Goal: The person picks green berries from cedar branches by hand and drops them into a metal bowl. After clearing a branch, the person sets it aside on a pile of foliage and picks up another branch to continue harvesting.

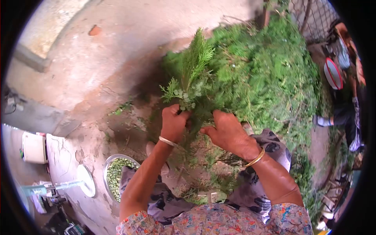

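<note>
My left hand [174, 123] is closed around the stem of a green conifer sprig [199, 56], which points away from me. Small pale green cones cluster low on this sprig, just above my fist. Beside it, my right hand [229, 132] has its fingers curled downward and its thumb stuck out toward the left hand. Blurred dark foliage lies under the right fingers, and whatever they pinch is hidden. A large heap of cut conifer branches [266, 74] spreads over the ground ahead and to the right.
By my left knee is a metal bowl [109, 161] of small green pieces. A standing fan [85, 181] and a white box [34, 148] are farther left. At right are a seated person's leg [340, 119], a red-rimmed tray [333, 73] and a wire fence [313, 19].
</note>
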### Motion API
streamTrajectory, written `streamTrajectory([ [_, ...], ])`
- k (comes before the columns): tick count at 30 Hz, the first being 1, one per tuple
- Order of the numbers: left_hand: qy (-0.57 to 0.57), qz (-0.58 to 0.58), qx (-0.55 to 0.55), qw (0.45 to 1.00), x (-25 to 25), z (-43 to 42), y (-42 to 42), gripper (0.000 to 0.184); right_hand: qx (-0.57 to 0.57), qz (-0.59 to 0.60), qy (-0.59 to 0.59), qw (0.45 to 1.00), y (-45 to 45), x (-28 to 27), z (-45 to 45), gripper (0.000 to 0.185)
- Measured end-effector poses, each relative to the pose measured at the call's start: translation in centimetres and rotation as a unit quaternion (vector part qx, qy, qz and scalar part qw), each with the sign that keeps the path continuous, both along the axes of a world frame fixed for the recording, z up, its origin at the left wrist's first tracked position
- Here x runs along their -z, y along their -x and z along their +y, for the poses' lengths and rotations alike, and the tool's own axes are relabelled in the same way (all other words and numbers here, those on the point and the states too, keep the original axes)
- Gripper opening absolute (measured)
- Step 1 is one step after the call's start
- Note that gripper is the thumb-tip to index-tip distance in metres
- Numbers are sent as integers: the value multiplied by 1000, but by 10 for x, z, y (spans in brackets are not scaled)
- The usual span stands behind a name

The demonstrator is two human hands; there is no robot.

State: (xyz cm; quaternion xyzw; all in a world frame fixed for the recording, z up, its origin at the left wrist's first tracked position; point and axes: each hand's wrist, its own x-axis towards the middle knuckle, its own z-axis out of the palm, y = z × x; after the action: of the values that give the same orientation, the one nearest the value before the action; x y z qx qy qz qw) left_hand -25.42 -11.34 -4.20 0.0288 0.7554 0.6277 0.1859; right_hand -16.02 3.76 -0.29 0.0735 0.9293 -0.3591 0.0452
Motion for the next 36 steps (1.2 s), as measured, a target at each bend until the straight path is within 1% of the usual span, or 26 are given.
streamTrajectory([
  [2, -21, 73, 69, 995, -28, -12, -10, 7, 25, 36, 109, 993, 9, -3, -12, 38],
  [3, -89, 24, 58, 994, -11, -21, -9, 7, 18, 44, 108, 993, 13, 2, -18, 38],
  [5, -121, 36, 71, 989, -20, -30, -18, 10, 3, 83, 282, 956, 22, 13, -28, 43],
  [6, -154, 39, 88, 983, -24, -33, -22, 13, -1, 85, 278, 957, 24, 7, -29, 43],
  [7, -261, -121, 52, 956, -27, -34, -25, 17, -31, 50, 305, 950, 25, 0, -30, 44],
  [9, -276, -116, 53, 953, -16, -38, -25, 22, -64, 3, 328, 943, 26, 4, -35, 47],
  [11, -286, -109, 51, 951, -9, -44, -27, 28, 4, 67, 461, 885, 26, 24, -42, 44],
  [14, -303, -128, 45, 943, -16, -46, -25, 28, 40, 17, 496, 867, 29, 18, -43, 42],
  [16, -266, -117, 55, 955, -24, -45, -26, 26, 34, 14, 497, 867, 29, 9, -43, 42],
  [17, -267, -120, 53, 955, -22, -47, -25, 26, 30, 14, 445, 895, 29, 4, -42, 41],
  [18, -191, -52, 74, 977, -20, -50, -23, 25, 26, 15, 392, 920, 30, 2, -42, 41],
  [19, -112, 16, 96, 989, -19, -51, -22, 23, 26, 13, 391, 920, 30, 9, -44, 41],
  [20, -113, 15, 95, 989, -18, -51, -21, 23, 52, 46, 462, 884, 31, 23, -47, 37],
  [21, -85, 64, 93, 990, -19, -51, -21, 23, 77, 78, 530, 841, 32, 26, -51, 33],
  [22, -56, 112, 91, 988, -21, -50, -21, 22, 78, 77, 529, 841, 33, 25, -48, 33],
  [23, -57, 111, 91, 988, -24, -48, -23, 22, 82, 44, 522, 848, 35, 21, -43, 28],
  [24, -58, 138, 50, 988, -28, -46, -26, 23, 87, 9, 515, 853, 36, 16, -40, 24],
  [25, -58, 164, 8, 985, -32, -44, -27, 25, 88, 8, 514, 854, 37, 14, -40, 24],
  [26, -59, 163, 8, 985, -33, -44, -28, 25, 94, 20, 524, 846, 37, 12, -42, 21],
  [28, -28, 181, -71, 980, -35, -43, -29, 25, 100, 29, 533, 840, 36, 12, -42, 18],
  [29, -29, 180, -72, 981, -38, -45, -28, 25, 102, 26, 527, 843, 35, 12, -42, 18],
  [31, -25, 268, -138, 953, -44, -49, -20, 26, 104, 24, 521, 847, 33, 11, -42, 18],
  [32, -25, 269, -139, 953, -46, -50, -19, 26, 106, 8, 521, 847, 32, 9, -44, 17],
  [34, 28, 300, -44, 953, -48, -51, -18, 22, 105, -8, 520, 848, 32, 8, -43, 17],
  [35, 27, 300, -47, 952, -42, -51, -18, 22, 85, -13, 508, 857, 31, 10, -41, 17],
  [36, 32, 310, -13, 950, -34, -51, -16, 19, 65, -18, 496, 865, 31, 12, -41, 16],
])
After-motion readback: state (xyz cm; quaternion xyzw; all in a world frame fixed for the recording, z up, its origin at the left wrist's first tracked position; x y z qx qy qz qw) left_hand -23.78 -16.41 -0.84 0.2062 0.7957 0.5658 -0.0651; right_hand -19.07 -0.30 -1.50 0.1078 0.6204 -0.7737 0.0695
